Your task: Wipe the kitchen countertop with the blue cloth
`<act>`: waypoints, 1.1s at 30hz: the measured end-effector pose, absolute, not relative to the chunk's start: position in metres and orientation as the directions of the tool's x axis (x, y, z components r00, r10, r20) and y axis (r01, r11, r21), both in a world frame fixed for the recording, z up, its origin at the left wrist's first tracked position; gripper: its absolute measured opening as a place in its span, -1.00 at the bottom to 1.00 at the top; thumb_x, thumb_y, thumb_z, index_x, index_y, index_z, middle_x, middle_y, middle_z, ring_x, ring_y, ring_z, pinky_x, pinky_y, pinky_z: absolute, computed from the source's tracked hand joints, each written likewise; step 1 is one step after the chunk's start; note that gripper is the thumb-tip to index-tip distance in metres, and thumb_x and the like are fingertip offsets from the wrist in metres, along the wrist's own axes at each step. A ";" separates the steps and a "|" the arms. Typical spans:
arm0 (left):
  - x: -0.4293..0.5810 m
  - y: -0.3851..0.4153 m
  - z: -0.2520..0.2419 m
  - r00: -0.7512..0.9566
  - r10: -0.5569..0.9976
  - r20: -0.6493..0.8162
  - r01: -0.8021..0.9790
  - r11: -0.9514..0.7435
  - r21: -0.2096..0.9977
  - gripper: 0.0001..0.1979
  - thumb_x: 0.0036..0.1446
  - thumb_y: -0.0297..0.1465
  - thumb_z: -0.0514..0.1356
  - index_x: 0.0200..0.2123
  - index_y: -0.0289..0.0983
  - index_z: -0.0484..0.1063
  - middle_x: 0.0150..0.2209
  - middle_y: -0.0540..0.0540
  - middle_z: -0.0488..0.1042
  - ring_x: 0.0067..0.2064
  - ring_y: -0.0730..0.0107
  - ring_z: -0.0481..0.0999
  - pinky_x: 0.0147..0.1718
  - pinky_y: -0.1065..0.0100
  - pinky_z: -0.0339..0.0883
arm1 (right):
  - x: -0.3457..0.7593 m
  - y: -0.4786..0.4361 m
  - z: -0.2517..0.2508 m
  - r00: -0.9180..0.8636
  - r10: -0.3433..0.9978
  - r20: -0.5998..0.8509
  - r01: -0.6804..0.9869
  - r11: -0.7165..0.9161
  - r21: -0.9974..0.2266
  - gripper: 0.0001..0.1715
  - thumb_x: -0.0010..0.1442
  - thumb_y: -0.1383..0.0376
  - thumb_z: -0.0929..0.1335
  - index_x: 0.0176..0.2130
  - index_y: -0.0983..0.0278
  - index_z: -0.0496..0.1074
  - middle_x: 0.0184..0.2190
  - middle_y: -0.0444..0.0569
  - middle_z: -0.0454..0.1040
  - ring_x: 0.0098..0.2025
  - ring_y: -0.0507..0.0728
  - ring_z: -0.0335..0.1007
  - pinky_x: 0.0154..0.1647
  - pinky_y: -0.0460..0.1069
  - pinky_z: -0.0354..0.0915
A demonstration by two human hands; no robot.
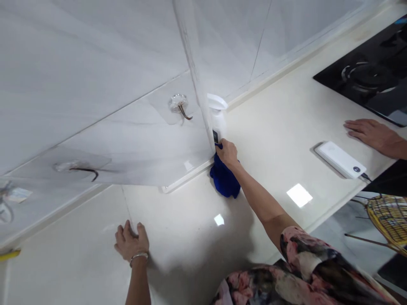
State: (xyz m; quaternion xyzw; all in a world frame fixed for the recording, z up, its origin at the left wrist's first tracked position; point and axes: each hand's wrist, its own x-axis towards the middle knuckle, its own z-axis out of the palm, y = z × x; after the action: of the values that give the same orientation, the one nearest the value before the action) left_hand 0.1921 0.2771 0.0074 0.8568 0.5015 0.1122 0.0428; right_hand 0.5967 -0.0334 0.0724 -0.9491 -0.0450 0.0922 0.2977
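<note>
My right hand (227,153) is closed on a blue cloth (225,178), which hangs in a bunch from my fingers onto the pale countertop (270,152). Just beyond that hand, a white rounded object with a dark label (218,120) stands in the corner by the wall edge; part of it is hidden, so its kind is unclear. Some of the cloth shows against its front. My left hand (132,245), with a bracelet at the wrist, rests palm down on the counter. Its fingers are spread and hold nothing.
Two hooks stick to the wall, a nearer one (182,106) and a farther-left one (83,168). On the right lie a white power bank (341,160) with a cable, another person's hand (375,133) and a black gas hob (369,76). A yellow woven chair (388,216) stands below.
</note>
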 end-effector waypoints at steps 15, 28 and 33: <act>0.203 0.270 0.025 0.453 0.887 0.089 0.871 -0.462 0.169 -0.25 0.34 -0.02 -0.03 0.38 -0.41 0.33 0.47 -0.48 0.20 0.50 -0.17 0.15 0.44 -0.24 0.04 | 0.613 -0.043 0.083 0.918 0.066 -0.391 -0.220 -0.736 -0.640 -0.62 0.27 0.02 0.51 -0.16 0.30 0.67 -0.07 0.13 0.68 0.00 0.25 0.62 -0.13 -0.06 0.40; 0.204 0.269 0.024 0.443 0.893 0.084 0.877 -0.451 0.166 -0.18 0.33 0.03 -0.08 0.40 -0.43 0.32 0.48 -0.48 0.19 0.52 -0.16 0.13 0.47 -0.20 -0.03 | 0.629 -0.032 0.074 0.885 0.019 -0.464 -0.338 -0.660 -0.671 -0.58 0.24 0.04 0.54 -0.12 0.34 0.65 -0.06 0.17 0.68 0.00 0.26 0.63 -0.11 -0.04 0.44; 0.204 0.269 0.023 0.445 0.889 0.109 0.877 -0.457 0.149 -0.25 0.34 -0.01 -0.05 0.39 -0.38 0.33 0.48 -0.47 0.20 0.51 -0.17 0.15 0.44 -0.27 0.02 | 0.632 -0.026 0.071 0.883 -0.028 -0.469 -0.383 -0.621 -0.684 -0.50 0.19 0.02 0.56 -0.06 0.35 0.64 -0.05 0.23 0.67 0.03 0.30 0.63 -0.05 0.01 0.49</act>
State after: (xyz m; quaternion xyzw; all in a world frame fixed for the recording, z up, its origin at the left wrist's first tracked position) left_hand 0.2039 0.2686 0.0226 0.8493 0.5197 0.0855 0.0352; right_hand 0.6315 -0.0257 0.0712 -0.8751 0.1173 0.2116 0.4190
